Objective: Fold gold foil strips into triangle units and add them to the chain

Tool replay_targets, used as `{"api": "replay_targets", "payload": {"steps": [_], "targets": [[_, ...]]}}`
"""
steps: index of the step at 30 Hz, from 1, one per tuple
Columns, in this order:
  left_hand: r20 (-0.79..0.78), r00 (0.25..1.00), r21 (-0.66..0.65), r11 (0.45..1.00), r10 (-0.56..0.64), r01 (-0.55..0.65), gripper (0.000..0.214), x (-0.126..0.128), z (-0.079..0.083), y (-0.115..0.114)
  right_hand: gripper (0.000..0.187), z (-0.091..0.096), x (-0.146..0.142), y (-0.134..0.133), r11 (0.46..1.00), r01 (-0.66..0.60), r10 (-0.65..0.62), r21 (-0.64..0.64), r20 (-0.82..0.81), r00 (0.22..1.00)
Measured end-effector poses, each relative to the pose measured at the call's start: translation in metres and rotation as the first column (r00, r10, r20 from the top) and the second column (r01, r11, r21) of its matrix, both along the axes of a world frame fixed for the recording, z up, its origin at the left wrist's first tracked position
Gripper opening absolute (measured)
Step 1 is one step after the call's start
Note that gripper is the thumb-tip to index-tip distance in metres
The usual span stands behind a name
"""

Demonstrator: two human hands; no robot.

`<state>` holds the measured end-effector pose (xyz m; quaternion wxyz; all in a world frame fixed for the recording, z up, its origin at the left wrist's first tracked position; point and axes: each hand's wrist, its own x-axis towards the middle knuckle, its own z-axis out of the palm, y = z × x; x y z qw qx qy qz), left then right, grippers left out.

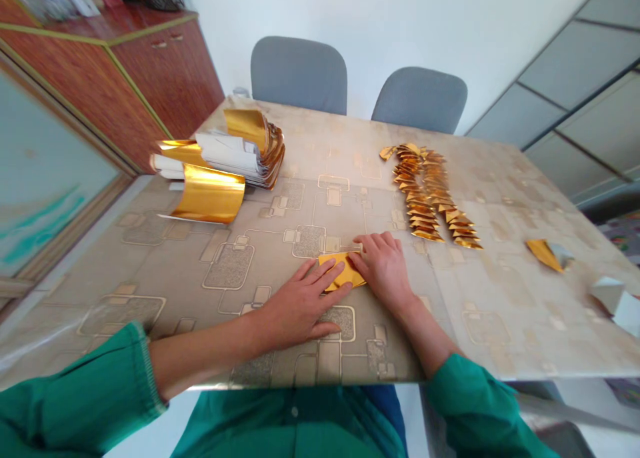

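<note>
A small folded gold paper (336,272) lies flat on the patterned table (200,291) in front of me. My left hand (300,305) rests open with its fingers stretched flat over the paper's left side. My right hand (383,265) presses down on the paper's right edge with its fingers together and curled. Both sleeves are green.
A stack of curled gold and white sheets (225,161) sits at the far left. Two rows of several folded gold pieces (433,195) lie at the far right. One loose gold piece (545,253) and white folded pieces (613,298) lie near the right edge. Two grey chairs (300,75) stand behind.
</note>
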<state>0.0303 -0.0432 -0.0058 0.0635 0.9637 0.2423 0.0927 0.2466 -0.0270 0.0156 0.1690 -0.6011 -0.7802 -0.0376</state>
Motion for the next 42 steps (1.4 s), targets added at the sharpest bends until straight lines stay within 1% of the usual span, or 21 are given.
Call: {"api": "replay_targets", "payload": {"steps": [2, 3, 4, 6, 8, 12, 18, 23, 27, 32, 34, 36, 38, 42], "targets": [[-0.005, 1.000, 0.011, 1.000, -0.004, 0.004, 0.074, 0.000, 0.000, 0.000, 0.020, 0.001, -0.004, -0.009, 0.999, -0.022, 0.020, 0.044, 0.034, 0.999], [-0.010, 1.000, 0.016, 1.000, -0.007, 0.007, 0.074, 0.000, 0.001, 0.000, 0.021, 0.000, -0.006, -0.014, 0.998, -0.051, 0.049, 0.038, 0.050, 0.998], [-0.017, 1.000, 0.020, 1.000, -0.009, 0.009, 0.074, 0.000, 0.001, 0.001, 0.018, -0.001, -0.006, -0.018, 0.997, -0.071, 0.069, 0.023, 0.068, 0.995], [-0.040, 0.999, 0.020, 1.000, -0.015, 0.016, 0.074, 0.000, 0.003, 0.001, 0.008, -0.005, -0.005, -0.025, 0.998, -0.062, 0.063, -0.009, 0.078, 0.995], [-0.063, 0.998, 0.016, 1.000, -0.025, 0.026, 0.074, -0.001, 0.005, 0.003, 0.008, -0.010, -0.001, -0.028, 0.998, -0.036, 0.039, -0.050, 0.048, 0.998], [-0.081, 0.995, 0.002, 0.998, -0.057, 0.058, 0.071, -0.005, 0.007, 0.006, 0.011, -0.014, 0.010, -0.030, 0.997, -0.032, 0.035, -0.077, 0.033, 0.999], [-0.079, 0.993, -0.027, 0.996, -0.090, 0.088, 0.063, -0.017, 0.008, 0.011, 0.008, -0.015, 0.009, -0.031, 0.999, -0.012, 0.015, -0.041, 0.071, 0.997], [-0.075, 0.995, 0.023, 0.998, -0.062, 0.064, 0.059, -0.035, 0.008, 0.013, 0.011, -0.017, 0.008, -0.031, 0.999, 0.002, 0.000, -0.035, 0.072, 0.997], [-0.060, 0.995, 0.095, 0.991, -0.084, 0.089, 0.057, -0.044, 0.007, 0.014, 0.013, -0.019, 0.010, -0.030, 1.000, 0.005, -0.004, -0.031, 0.061, 0.998], [-0.074, 0.989, 0.140, 0.981, -0.127, 0.136, 0.057, -0.040, 0.009, 0.018, 0.014, -0.011, 0.001, -0.031, 1.000, 0.005, -0.005, -0.015, 0.036, 0.999], [-0.079, 0.988, 0.149, 0.978, -0.134, 0.144, 0.057, -0.037, 0.009, 0.019, 0.014, -0.008, -0.006, -0.034, 1.000, -0.024, 0.024, -0.006, 0.003, 1.000], [-0.086, 0.986, 0.150, 0.977, -0.140, 0.152, 0.056, -0.036, 0.008, 0.021, 0.013, -0.006, -0.010, -0.038, 0.998, -0.060, 0.058, -0.026, -0.053, 0.997], [-0.084, 0.986, 0.148, 0.977, -0.141, 0.152, 0.054, -0.037, 0.005, 0.022, 0.013, -0.008, -0.008, -0.041, 0.996, -0.074, 0.068, -0.059, -0.097, 0.993], [-0.050, 0.989, 0.156, 0.977, -0.136, 0.142, 0.051, -0.041, 0.004, 0.023, 0.017, -0.012, 0.010, -0.042, 0.994, -0.047, 0.033, -0.097, -0.142, 0.989]]}}
